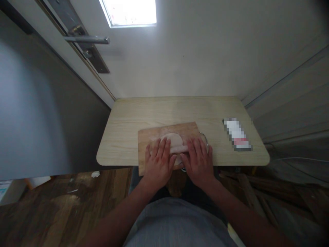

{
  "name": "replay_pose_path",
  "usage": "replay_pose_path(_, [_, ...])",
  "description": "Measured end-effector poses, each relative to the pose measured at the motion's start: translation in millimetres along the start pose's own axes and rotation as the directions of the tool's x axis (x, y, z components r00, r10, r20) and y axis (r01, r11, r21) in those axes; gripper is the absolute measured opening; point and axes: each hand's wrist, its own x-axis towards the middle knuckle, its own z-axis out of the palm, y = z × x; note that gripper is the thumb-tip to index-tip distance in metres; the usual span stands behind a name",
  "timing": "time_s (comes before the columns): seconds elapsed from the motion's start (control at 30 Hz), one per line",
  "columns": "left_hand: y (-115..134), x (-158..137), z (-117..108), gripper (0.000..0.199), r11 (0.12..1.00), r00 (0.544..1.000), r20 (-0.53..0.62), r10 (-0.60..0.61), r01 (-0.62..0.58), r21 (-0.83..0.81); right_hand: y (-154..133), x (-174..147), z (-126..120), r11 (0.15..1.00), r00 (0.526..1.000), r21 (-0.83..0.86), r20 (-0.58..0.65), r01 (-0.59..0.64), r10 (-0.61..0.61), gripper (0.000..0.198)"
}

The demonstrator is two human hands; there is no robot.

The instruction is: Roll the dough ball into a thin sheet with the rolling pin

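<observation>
Left hand [158, 164] and right hand [199, 163] palm-down, fingers [161, 146] outstretched over a rolling pin [179, 149] on dough [173, 139], forearms [125, 207] angled inward

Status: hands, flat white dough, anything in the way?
Left hand and right hand over pale cylinder, likely a rolling pin. Flat white dough either side, on brown wooden board. Pixelated oblong item right of board, out of the way.

Shows no readable text, label, brand or number: just pixel blocks covering the phone-like slab [238, 134] on the table [154, 108], and faint reddish marks [125, 18] on the bright pane [136, 10] in the door [192, 58], too blurred to make out.
</observation>
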Motion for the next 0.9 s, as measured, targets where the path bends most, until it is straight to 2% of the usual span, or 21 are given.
replay_pose_path(0.07, [2,-5,3,0.059,1.0,1.0,0.0,-0.006,0.006,-0.004,0,-7,0,1.0,1.0,-0.002,0.0,0.001,-0.001,0.059])
replay_pose_path(0.13, [0,2,5,0.059,1.0,1.0,-0.001,-0.016,0.016,0.003,1,-2,3,1.0,1.0,-0.001,-0.001,0.004,-0.004,0.059])
replay_pose_path(0.37, [-24,80,2,0.058,0.997,0.997,0.012,-0.075,0.074,0.036,1,76,15,0.997,0.995,-0.012,0.065,-0.077,0.078,0.061])
replay_pose_path(0.5, [-31,99,2,0.058,0.996,0.996,0.028,-0.083,0.082,0.028,-1,98,16,0.992,0.989,-0.022,0.079,-0.126,0.127,0.063])
replay_pose_path(0.63, [-25,81,4,0.057,0.996,0.997,-0.015,-0.081,0.081,0.026,-3,71,15,0.995,0.994,-0.034,0.047,-0.096,0.097,0.061])
replay_pose_path(0.77, [-15,46,7,0.059,0.997,0.996,-0.059,-0.065,0.067,0.03,-6,23,14,0.996,0.997,-0.058,-0.042,-0.067,0.065,0.066])
replay_pose_path(0.9, [-10,13,12,0.065,0.998,0.994,-0.101,-0.045,0.05,0.048,-13,-11,15,0.998,0.993,-0.061,-0.114,-0.035,0.028,0.062])
